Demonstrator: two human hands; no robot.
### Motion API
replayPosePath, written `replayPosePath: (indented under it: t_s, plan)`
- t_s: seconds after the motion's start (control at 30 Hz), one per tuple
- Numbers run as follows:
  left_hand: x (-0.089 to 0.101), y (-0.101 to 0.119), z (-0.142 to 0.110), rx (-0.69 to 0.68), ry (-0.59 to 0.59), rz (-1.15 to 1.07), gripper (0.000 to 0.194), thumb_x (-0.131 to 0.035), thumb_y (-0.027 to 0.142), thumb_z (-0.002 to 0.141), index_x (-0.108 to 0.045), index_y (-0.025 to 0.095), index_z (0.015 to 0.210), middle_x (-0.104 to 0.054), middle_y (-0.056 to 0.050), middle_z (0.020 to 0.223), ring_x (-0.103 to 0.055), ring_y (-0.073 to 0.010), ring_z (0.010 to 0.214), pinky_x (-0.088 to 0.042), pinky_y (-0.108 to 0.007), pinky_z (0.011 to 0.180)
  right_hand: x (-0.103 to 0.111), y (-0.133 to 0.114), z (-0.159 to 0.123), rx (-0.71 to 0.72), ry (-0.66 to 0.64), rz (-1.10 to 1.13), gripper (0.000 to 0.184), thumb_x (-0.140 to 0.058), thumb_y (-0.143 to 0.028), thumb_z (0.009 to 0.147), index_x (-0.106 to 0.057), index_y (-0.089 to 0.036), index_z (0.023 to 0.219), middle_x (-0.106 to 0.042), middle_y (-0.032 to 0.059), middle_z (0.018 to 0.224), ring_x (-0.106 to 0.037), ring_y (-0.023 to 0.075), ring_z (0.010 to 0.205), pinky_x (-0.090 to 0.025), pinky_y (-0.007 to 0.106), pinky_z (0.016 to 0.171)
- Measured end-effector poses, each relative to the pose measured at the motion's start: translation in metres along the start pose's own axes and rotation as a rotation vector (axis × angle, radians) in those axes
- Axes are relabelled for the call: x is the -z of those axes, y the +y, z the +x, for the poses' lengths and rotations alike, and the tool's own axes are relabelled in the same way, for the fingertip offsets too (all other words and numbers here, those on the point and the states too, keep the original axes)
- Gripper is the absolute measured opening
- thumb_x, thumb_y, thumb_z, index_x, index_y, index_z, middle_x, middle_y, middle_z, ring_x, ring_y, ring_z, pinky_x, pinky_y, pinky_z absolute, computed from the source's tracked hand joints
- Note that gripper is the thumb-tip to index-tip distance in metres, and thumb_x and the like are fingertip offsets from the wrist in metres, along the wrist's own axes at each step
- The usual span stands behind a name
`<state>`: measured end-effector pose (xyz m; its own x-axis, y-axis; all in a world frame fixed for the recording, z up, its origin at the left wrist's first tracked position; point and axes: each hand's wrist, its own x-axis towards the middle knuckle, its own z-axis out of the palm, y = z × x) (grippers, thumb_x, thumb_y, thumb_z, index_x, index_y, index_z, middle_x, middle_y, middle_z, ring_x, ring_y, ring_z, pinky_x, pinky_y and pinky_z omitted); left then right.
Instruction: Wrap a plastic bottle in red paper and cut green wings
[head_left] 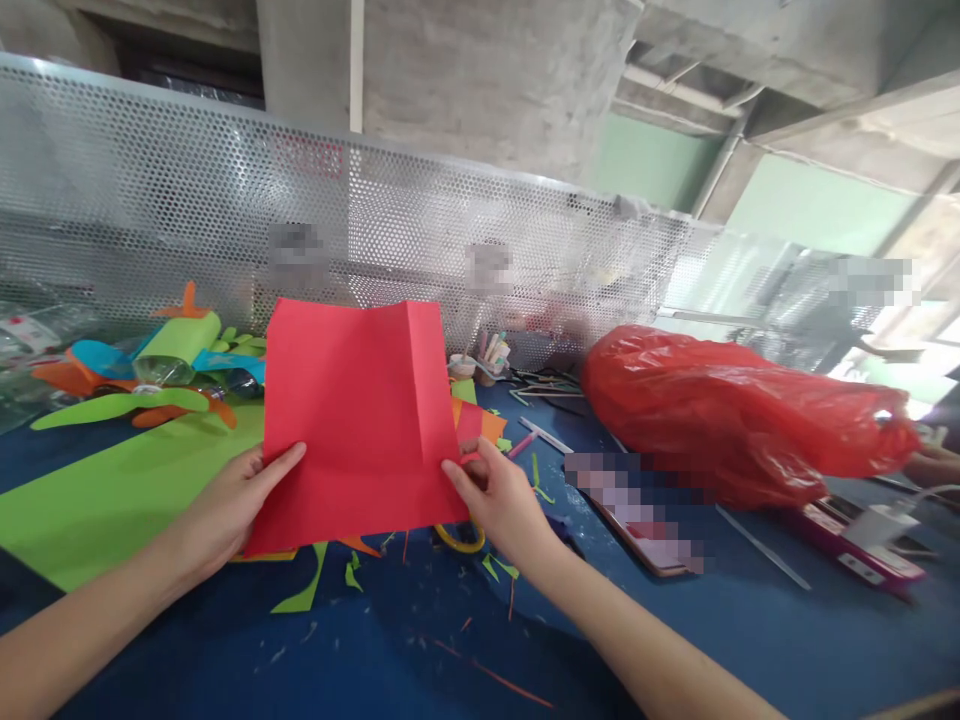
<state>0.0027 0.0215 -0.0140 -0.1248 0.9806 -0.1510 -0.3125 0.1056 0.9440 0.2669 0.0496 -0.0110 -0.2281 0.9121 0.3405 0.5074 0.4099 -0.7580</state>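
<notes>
A sheet of red paper (345, 410) is held up over the blue table, with a crease down its right side and bent top corners. My left hand (236, 505) pinches its left edge, thumb on the near face. On the right edge, my right hand (499, 490) grips the paper between thumb and fingers. Behind and below the sheet, a yellow scissors handle (461, 540) shows in part; the rest is hidden. A large light green sheet (135, 490) lies flat to the left, partly under my left arm.
At the left stands a bottle craft with green, blue and orange paper blades (169, 350). A red plastic bag (712, 410) bulges on the right, near another person's hand (934, 465). A phone (637, 520), a white charger (881, 525) and green scraps (304, 585) lie about. A perforated metal screen (450, 220) runs behind.
</notes>
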Motion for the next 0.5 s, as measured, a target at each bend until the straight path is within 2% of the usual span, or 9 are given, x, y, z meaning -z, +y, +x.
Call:
replayPosePath:
  t_s: [0.1,0.23,0.3,0.37,0.5]
  plan:
    - [0.004,0.005,0.004,-0.031,0.083,0.026,0.022,-0.064,0.02,0.084,-0.062,0.015,0.105,-0.077,-0.005,0.084,-0.073,-0.02,0.074,-0.061,-0.026,0.065,0.015,-0.005,0.002,0.029,0.01,-0.479,0.016,-0.052,-0.033,0.091,-0.057,-0.018,0.086,-0.067,0.0039,0.076,-0.062,0.0191,0.069,-0.042,0.028,0.062]
    - [0.012,0.009,0.009,-0.024,0.138,0.071,0.016,-0.062,0.016,0.084,-0.064,0.013,0.1,-0.076,-0.006,0.074,-0.072,-0.0197,0.062,-0.061,-0.026,0.056,0.017,-0.01,0.0,-0.009,-0.119,-0.986,0.028,-0.063,-0.039,0.084,-0.066,-0.011,0.086,-0.068,0.0145,0.089,-0.061,0.0285,0.089,-0.042,0.034,0.075]
    - [0.014,0.01,0.01,-0.017,0.168,0.078,0.012,-0.063,0.016,0.084,-0.065,0.014,0.095,-0.076,-0.006,0.072,-0.072,-0.0189,0.058,-0.06,-0.026,0.054,0.011,-0.01,-0.003,0.005,-0.201,-1.109,0.041,-0.063,-0.046,0.083,-0.069,-0.006,0.091,-0.068,0.0182,0.089,-0.059,0.0321,0.094,-0.042,0.038,0.08]
    - [0.014,0.009,0.01,-0.01,0.188,0.081,0.01,-0.062,0.015,0.084,-0.065,0.014,0.093,-0.076,-0.006,0.071,-0.071,-0.0183,0.054,-0.06,-0.025,0.053,0.004,-0.009,-0.005,0.023,-0.256,-1.167,0.047,-0.059,-0.049,0.085,-0.07,-0.003,0.093,-0.067,0.0205,0.089,-0.058,0.0333,0.095,-0.042,0.041,0.082]
    - [0.012,0.008,0.011,-0.004,0.198,0.087,0.009,-0.061,0.015,0.085,-0.065,0.013,0.093,-0.075,-0.006,0.068,-0.069,-0.0175,0.051,-0.059,-0.025,0.051,-0.002,-0.005,-0.006,-0.006,-0.199,-1.133,0.034,-0.059,-0.038,0.084,-0.071,-0.006,0.091,-0.066,0.0197,0.096,-0.056,0.0335,0.098,-0.044,0.04,0.081]
